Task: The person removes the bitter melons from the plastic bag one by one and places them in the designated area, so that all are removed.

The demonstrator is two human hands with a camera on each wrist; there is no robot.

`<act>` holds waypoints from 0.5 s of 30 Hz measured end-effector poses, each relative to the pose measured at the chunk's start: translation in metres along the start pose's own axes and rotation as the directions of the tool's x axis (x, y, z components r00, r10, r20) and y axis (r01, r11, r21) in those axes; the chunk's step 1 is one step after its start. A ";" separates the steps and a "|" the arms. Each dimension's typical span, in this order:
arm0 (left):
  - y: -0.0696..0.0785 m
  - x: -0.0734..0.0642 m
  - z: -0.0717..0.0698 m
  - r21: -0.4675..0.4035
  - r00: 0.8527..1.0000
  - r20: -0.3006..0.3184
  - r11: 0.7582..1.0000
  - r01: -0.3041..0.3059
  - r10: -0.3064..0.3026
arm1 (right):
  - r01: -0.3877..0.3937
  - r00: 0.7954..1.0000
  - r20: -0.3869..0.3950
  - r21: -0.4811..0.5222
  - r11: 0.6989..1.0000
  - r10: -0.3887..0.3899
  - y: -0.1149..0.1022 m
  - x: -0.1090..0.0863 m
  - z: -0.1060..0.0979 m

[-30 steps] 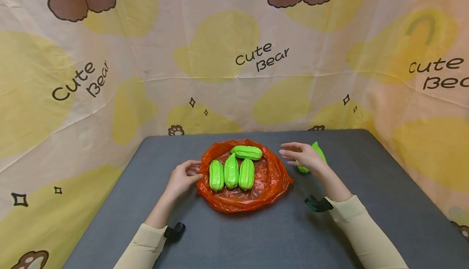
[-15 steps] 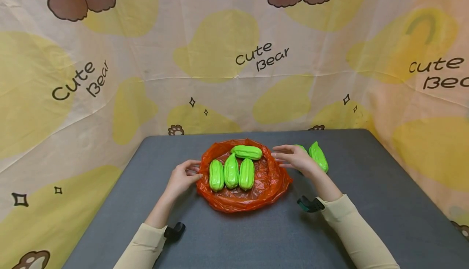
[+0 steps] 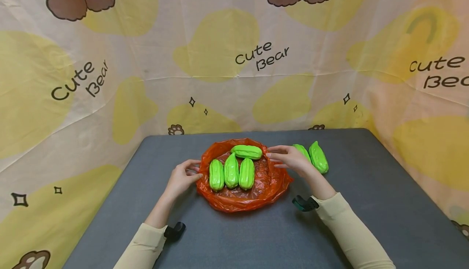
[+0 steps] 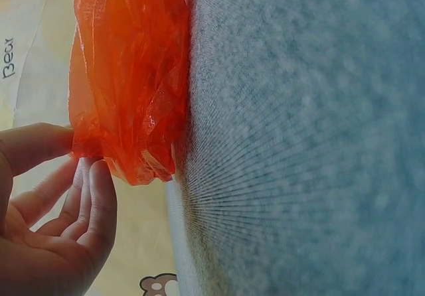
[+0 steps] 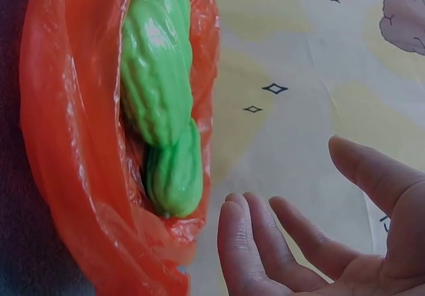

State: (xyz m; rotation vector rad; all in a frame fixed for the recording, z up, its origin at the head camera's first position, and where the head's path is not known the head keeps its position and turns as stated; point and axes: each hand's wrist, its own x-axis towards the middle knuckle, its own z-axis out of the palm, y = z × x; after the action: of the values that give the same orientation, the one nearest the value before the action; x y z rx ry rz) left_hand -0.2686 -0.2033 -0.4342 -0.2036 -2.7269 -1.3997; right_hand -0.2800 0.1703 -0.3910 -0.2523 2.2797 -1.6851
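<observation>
on grey table [image 3: 234,240], left hand [image 3: 182,177] pinches bag [image 3: 238,206]

My left forearm [image 3: 144,242] reaches forward on the side of the counter's [image 3: 234,240] left edge; the left grip [image 3: 182,177] is pinched, thumb opposing curved fingers. My right forearm [image 3: 348,228] slants in from the right-edge side; the right grip [image 3: 294,158], nearer the far edge, has fingers gently bent, thumb standing apart.
</observation>
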 end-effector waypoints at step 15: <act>-0.002 0.000 0.001 0.003 1.000 0.000 1.000 0.002 -0.002 | -0.054 0.998 0.033 0.064 0.996 0.052 0.000 0.010 0.015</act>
State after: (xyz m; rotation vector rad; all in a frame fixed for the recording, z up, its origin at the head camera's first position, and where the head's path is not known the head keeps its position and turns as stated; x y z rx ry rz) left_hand -0.2692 -0.2036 -0.4360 -0.2003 -2.7304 -1.3958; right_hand -0.2840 0.1533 -0.3965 -0.2005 2.1855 -1.7122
